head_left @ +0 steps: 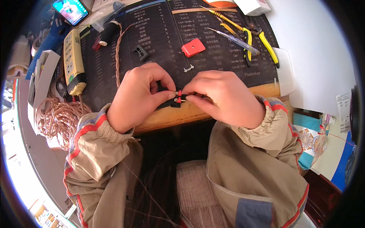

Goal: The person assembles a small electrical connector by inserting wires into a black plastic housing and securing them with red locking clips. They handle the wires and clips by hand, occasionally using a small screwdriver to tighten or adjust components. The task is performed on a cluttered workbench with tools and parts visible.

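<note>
Both hands meet at the front edge of the desk, over a small black-and-red electrical part (177, 99) with metal contacts. My left hand (140, 89) has thumb and index finger closed on its left side. From the right, my right hand (224, 95) pinches close against the same part, fingers together. A thin brass-coloured tip shows beside the right fingertips; the fingers hide most of what they hold. Beyond the hands lie a red plastic cover (193, 48), a black plastic piece (141, 52) and a small white clip (188, 68).
Screwdrivers, including a clear-handled one (237, 41), and yellow-black pliers (268, 48) lie at the back right of the dark desk mat (159, 41). At left are a power strip (73, 60), coiled twisted wire (61, 119) and a lit phone (70, 10). A black-and-white-handled tool (109, 33) lies nearby.
</note>
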Demonstrator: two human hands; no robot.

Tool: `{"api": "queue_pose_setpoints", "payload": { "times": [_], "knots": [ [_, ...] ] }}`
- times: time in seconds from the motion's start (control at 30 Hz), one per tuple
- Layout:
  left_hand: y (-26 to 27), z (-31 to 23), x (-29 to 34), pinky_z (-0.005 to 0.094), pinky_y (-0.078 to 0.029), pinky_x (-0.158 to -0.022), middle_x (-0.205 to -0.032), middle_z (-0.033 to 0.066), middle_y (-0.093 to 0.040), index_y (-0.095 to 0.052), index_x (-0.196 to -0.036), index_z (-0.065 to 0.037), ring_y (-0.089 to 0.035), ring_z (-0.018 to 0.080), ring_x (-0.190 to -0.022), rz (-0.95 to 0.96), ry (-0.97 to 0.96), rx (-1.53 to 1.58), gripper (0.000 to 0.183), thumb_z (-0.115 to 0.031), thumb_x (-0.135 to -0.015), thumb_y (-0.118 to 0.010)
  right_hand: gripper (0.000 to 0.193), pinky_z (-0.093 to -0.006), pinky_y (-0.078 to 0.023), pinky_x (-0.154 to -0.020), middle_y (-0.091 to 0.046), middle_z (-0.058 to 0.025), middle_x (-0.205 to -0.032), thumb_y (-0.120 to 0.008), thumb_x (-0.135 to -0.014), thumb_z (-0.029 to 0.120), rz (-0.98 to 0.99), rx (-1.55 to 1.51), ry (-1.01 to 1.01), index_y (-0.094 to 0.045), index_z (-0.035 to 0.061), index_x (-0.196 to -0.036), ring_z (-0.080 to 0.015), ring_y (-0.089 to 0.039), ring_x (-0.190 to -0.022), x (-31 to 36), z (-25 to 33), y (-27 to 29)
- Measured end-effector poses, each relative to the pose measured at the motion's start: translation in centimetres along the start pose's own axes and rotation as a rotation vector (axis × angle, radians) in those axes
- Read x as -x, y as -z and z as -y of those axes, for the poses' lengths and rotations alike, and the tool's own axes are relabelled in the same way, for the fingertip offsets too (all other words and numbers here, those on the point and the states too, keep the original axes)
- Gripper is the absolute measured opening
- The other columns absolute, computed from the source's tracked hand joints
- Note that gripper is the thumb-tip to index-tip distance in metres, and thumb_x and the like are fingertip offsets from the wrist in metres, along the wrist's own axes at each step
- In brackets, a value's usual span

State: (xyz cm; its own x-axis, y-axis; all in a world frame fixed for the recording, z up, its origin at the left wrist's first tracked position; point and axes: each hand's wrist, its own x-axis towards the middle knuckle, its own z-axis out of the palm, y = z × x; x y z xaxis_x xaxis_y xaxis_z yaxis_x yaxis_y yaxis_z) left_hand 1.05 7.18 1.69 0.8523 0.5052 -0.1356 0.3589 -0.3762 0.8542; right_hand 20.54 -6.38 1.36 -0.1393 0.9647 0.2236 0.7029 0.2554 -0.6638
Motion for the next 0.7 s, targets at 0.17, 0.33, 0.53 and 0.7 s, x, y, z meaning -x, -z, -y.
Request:
{"api": "queue_pose_setpoints", "payload": {
  "times": [0.17, 0.33, 0.53, 0.7],
  "knots": [
    [-0.6, 0.1, 0.5, 0.0222, -0.038, -0.056, -0.084, -0.0024, -0.061, -0.069, -0.091, -0.002, -0.047, 0.0015, -0.064, -0.045, 0.026, 0.013, 0.018, 0.005, -0.079, -0.080, 0.023, -0.0372, -0.056, -0.071, -0.069, -0.0089, -0.092, -0.075, -0.083, -0.001, -0.043, 0.036, 0.122, -0.074, 0.0043, -0.105, -0.0283, -0.069, -0.083, -0.1, 0.1, 0.0],
    [0.1, 0.6, 0.5, 0.0208, -0.042, -0.060, -0.089, -0.0006, -0.063, -0.066, -0.105, -0.002, -0.050, 0.0018, -0.070, -0.005, 0.064, 0.118, 0.028, 0.006, -0.081, -0.078, 0.027, -0.0365, -0.055, -0.071, -0.067, -0.0073, -0.095, -0.074, -0.079, -0.002, -0.041, 0.128, 0.232, -0.074, 0.0052, -0.105, -0.0267, -0.066, -0.083, 0.0, 0.1, -0.9],
    [0.1, 1.7, 3.2, 0.0252, -0.050, -0.080, -0.105, 0.0076, -0.069, -0.067, -0.121, -0.001, -0.059, 0.0119, -0.089, -0.158, -0.018, 0.329, 0.042, 0.009, -0.081, -0.074, 0.027, -0.0363, -0.057, -0.076, -0.070, -0.0082, -0.097, -0.072, -0.080, -0.004, -0.008, 0.077, 0.136, -0.075, 0.0050, -0.105, -0.0273, -0.068, -0.088, 0.3, 0.2, -0.8],
    [-1.0, 2.6, 5.3, 0.0322, -0.054, -0.079, -0.114, 0.0132, -0.069, -0.065, -0.128, -0.002, -0.065, 0.0237, -0.090, -0.265, -0.164, 0.142, 0.054, 0.005, -0.077, -0.079, 0.031, -0.0345, -0.057, -0.074, -0.074, -0.0102, -0.099, -0.072, -0.085, -0.008, 0.036, -0.112, -0.007, -0.076, 0.0055, -0.113, -0.0272, -0.070, -0.087, 0.0, 0.0, -0.4]
  ]
}}
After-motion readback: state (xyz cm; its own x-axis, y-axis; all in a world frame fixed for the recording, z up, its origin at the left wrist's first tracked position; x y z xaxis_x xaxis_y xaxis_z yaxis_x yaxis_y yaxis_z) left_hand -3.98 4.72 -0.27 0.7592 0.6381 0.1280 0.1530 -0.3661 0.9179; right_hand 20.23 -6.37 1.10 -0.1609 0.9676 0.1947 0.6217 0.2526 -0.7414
